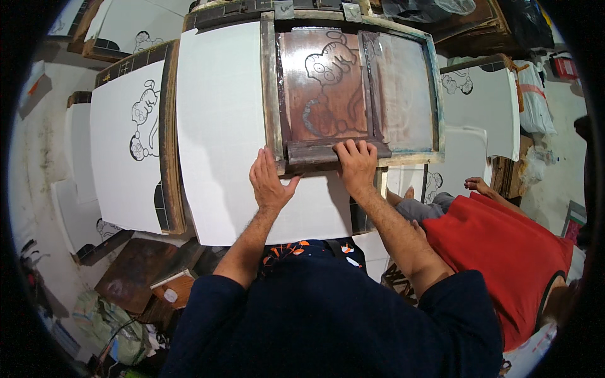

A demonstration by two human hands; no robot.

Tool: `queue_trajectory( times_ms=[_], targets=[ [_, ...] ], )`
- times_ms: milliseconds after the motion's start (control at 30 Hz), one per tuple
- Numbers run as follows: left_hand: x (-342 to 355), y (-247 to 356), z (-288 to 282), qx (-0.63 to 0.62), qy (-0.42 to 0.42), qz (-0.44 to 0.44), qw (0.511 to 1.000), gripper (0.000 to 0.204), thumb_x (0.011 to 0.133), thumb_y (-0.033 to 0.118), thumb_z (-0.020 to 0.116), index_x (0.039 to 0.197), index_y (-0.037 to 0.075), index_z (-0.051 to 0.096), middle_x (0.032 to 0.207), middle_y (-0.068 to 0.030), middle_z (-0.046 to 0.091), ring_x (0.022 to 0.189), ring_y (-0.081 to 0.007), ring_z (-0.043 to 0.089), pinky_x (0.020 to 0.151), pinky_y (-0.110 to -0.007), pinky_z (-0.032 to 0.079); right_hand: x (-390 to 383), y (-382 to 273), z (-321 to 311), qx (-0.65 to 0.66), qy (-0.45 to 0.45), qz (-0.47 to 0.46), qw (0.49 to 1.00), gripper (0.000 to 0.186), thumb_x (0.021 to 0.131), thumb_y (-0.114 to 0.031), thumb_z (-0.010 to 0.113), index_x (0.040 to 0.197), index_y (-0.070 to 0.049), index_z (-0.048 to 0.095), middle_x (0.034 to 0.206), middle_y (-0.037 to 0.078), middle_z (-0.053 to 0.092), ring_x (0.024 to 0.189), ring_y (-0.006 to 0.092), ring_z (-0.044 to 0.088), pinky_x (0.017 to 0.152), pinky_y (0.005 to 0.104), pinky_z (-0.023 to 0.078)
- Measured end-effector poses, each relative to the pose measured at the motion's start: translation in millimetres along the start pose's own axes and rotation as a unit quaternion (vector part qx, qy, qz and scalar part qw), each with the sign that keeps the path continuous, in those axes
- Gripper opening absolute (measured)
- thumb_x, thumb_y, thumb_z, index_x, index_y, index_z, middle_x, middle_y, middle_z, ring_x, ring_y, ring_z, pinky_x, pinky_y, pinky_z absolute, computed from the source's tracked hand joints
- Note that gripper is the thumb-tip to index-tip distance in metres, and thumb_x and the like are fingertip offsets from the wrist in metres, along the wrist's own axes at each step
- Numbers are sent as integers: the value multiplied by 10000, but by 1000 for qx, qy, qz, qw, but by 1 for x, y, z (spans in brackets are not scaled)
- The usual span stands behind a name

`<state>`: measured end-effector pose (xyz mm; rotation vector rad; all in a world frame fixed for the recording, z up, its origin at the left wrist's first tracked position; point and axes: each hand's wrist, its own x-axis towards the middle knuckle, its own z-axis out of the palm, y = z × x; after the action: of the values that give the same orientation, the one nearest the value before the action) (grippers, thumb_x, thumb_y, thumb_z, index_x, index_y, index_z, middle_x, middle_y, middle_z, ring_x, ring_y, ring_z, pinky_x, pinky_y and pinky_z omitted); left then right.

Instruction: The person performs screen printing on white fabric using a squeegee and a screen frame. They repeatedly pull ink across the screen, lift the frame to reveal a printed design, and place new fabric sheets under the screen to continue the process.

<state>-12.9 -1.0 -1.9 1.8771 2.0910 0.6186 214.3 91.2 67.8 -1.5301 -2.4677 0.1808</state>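
We see a plain shirt (pixel 334 321) in navy so deep it nearly turns black. The left sleeve (pixel 211 305) and the right sleeve (pixel 463 296) are short, loose and equally dark, leaving both forearms bare. Past the shirt's front edge we make out dark patterned cloth (pixel 290 252) with orange leaf-like shapes and touches of white; which garment it is, we cannot tell.
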Motion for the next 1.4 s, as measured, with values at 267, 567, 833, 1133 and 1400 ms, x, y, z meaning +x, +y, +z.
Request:
queue_trajectory(
  times_ms=[267, 567, 833, 1133, 1400],
  targets=[
    [3, -2, 0, -20, 17, 9, 1000, 1147, 776, 391, 862, 1620, -41, 218, 1629, -269, 334, 1530, -391, 301, 1222, -531, 249, 1, 0, -1, 8, -12, 1, 1000, 556, 602, -68, 858, 1107, -159, 645, 1039, 29, 597, 1043, 271, 566, 972, 467, 398],
    [10, 15, -14, -237, -5, -109, 965, 1118, 751, 74, 856, 1643, 6, 184, 1571, -277, 449, 1442, -438, 456, 1279, -599, 153, 42, 5, -35, -3, -6, -5, 1000, 492, 687, -72, 835, 1135, -149, 648, 1040, 34, 644, 1049, 275, 598, 971, 464, 403],
    [10, 20, -26, -251, -7, -109, 962, 1132, 764, 112, 879, 1650, 21, 179, 1557, -278, 469, 1433, -433, 480, 1254, -633, 196, 65, 12, -60, 28, -101, -13, 994, 377, 785, -93, 799, 1132, -123, 653, 1049, 37, 657, 1029, 281, 594, 866, 443, 402],
    [11, 23, -28, -252, -6, -121, 960, 1104, 747, 31, 845, 1643, -2, 200, 1459, -306, 533, 1358, -416, 537, 1206, -540, 310, 86, 36, -38, 37, -59, -57, 996, 426, 747, -47, 784, 1143, -132, 652, 1080, 43, 670, 1058, 291, 598, 886, 455, 409],
    [11, 32, -41, -268, -39, -171, 947, 1075, 751, 4, 822, 1636, -11, 213, 1557, -290, 467, 1466, -427, 444, 1259, -573, 245, 329, 115, 18, -51, 19, -68, 996, 501, 816, -232, 818, 1288, -185, 656, 1214, 58, 705, 1157, 313, 626, 965, 498, 454]
  ],
)
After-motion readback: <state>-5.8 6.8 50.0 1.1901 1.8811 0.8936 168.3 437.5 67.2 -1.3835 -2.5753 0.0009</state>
